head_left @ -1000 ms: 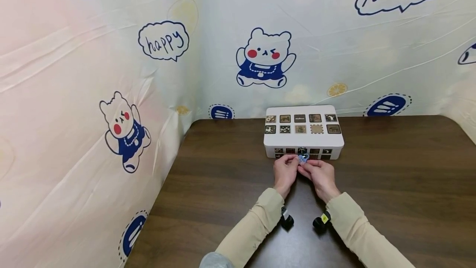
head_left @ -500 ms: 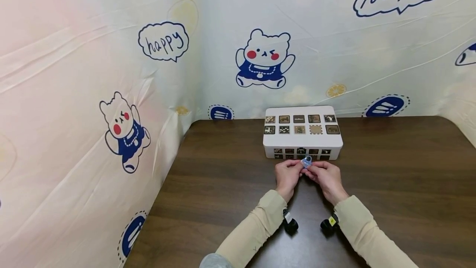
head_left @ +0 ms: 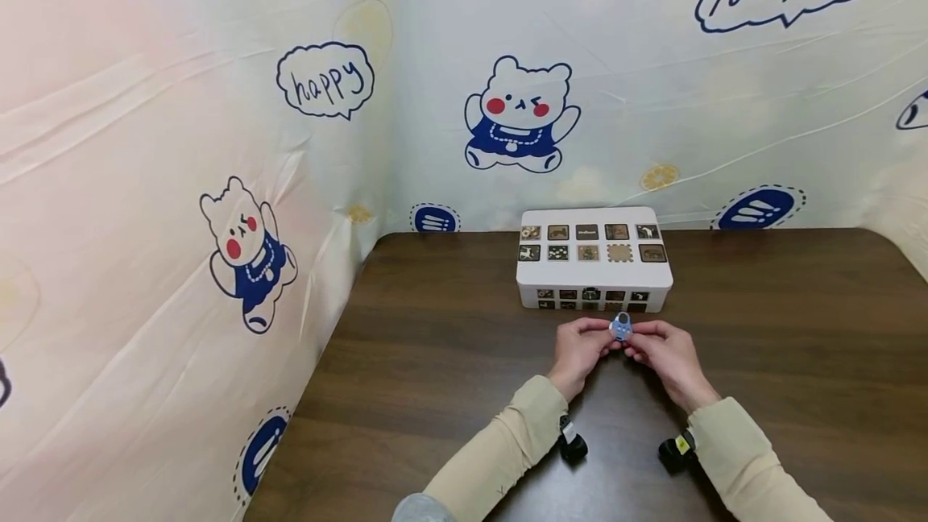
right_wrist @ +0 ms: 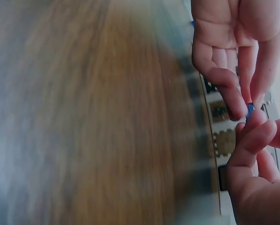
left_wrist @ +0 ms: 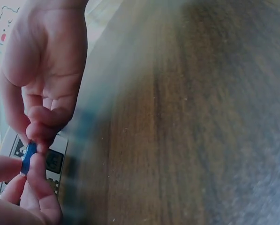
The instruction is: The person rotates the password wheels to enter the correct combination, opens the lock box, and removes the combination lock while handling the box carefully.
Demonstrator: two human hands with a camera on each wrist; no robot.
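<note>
In the head view a small light-blue padlock [head_left: 621, 330] with a rounded shackle on top is held up between both hands, just in front of a white box. My left hand [head_left: 577, 351] pinches its left side with thumb and fingertips. On the right side, my right hand [head_left: 670, 357] pinches it too. Both wrist views show the padlock [left_wrist: 28, 158] edge-on as a thin blue strip, mostly covered by fingers. The white box [head_left: 594, 274], lid closed, carries rows of small dark and brown picture squares. A dark clasp [head_left: 590, 294] sits at the middle of its front.
The dark brown wooden table [head_left: 435, 345] extends around the box and both arms. Behind it hangs a pale curtain [head_left: 406, 103] printed with bears and the word "happy". A small black camera [head_left: 573, 448] is strapped to the left wrist, another [head_left: 677, 453] to the right.
Both hands have drawn the padlock back from the box's front and slightly to the right. It now stands more upright and in plainer view, apart from the box.
</note>
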